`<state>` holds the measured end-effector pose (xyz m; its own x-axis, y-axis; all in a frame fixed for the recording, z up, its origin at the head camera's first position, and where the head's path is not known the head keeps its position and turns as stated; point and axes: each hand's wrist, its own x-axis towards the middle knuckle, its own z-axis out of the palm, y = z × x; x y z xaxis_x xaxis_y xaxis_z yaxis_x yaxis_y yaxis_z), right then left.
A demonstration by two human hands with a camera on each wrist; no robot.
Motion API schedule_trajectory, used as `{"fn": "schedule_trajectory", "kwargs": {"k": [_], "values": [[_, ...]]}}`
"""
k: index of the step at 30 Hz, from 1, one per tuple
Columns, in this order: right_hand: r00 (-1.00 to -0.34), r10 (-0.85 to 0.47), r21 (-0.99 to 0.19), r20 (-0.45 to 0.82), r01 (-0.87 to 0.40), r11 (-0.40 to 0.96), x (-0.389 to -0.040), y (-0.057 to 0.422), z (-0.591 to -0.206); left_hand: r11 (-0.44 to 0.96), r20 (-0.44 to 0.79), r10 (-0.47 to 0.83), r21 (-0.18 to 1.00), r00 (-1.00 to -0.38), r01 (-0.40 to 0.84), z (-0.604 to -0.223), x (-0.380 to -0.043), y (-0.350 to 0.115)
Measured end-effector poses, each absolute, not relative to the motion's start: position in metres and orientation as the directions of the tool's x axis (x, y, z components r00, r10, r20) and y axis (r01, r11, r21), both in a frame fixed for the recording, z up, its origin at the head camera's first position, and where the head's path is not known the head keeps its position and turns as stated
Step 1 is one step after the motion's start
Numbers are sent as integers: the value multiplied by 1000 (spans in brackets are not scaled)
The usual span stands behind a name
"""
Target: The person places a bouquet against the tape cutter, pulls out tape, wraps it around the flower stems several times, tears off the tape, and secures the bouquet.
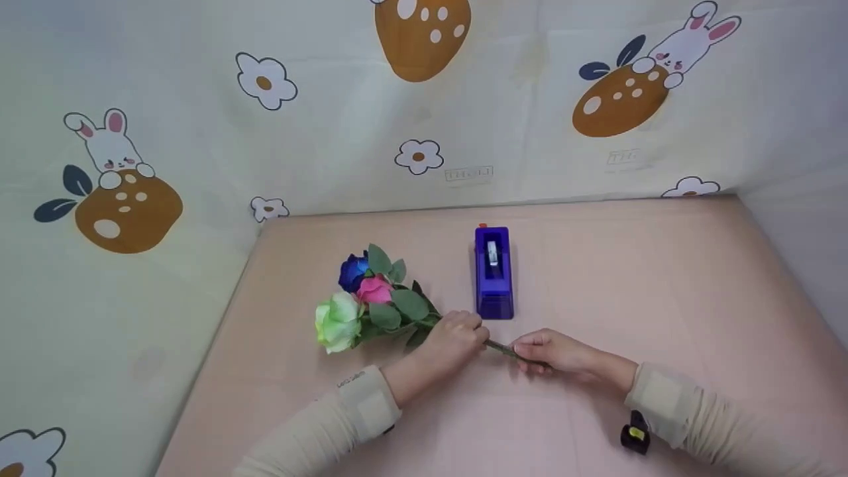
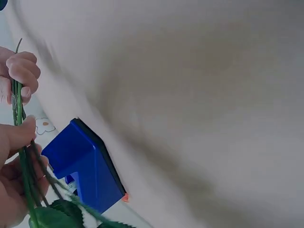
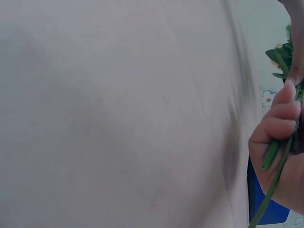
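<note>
A small bunch of roses, one blue (image 1: 353,271), one pink (image 1: 375,289) and one pale green (image 1: 338,322), lies with its heads to the left. My left hand (image 1: 454,338) grips the green stems (image 2: 29,185) just below the leaves (image 1: 409,303). Farther down, my right hand (image 1: 553,350) pinches the thin stem ends, its fingers curled round them in the right wrist view, where a cut stem end (image 3: 270,156) pokes out below. Just beyond both hands stands a blue tape dispenser (image 1: 495,291), with its side turned to the left wrist view.
The hands work over a pinkish table (image 1: 636,278). Behind it and along the left runs a pale wall covering (image 1: 331,132) printed with rabbits and flowers. A dark strap piece with a yellow spot (image 1: 636,434) hangs at the right cuff.
</note>
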<state>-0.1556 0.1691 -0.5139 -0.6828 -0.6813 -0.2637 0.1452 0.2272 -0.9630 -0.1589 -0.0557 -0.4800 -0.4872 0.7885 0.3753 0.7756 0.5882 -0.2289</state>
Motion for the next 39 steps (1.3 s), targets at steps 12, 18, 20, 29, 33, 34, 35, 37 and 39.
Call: {"fn": "schedule_trajectory", "kwargs": {"k": [12,18,20,29,33,34,35,37,39], "values": [[-822,-537,-968,-192,69,240,-144,168,-514,603,135,796,-254,-590,756,-471,-163,-46],[-868,-470,-959,-161,24,284,-143,167,-509,614,184,788,-167,-588,771,-473,-163,-46],[-866,-470,-956,-169,27,292,-146,167,-507,616,212,785,-163,-582,771,-475,-163,-46],[-744,-607,-957,-281,170,235,-162,164,-503,619,423,768,-297,-481,727,-486,-163,-46],[-652,-692,-951,-309,232,206,-167,167,-507,608,501,766,-360,-403,708,-490,-165,-46],[-642,-699,-948,-316,242,207,-167,168,-508,607,513,766,-376,-389,700,-491,-165,-46],[-642,-698,-948,-318,239,212,-168,168,-510,608,523,764,-389,-378,692,-492,-166,-46],[-665,-673,-947,-322,227,229,-168,168,-512,617,537,759,-413,-367,670,-493,-166,-44],[-702,-637,-946,-318,194,259,-168,166,-513,628,543,754,-428,-370,650,-495,-165,-43]]}}
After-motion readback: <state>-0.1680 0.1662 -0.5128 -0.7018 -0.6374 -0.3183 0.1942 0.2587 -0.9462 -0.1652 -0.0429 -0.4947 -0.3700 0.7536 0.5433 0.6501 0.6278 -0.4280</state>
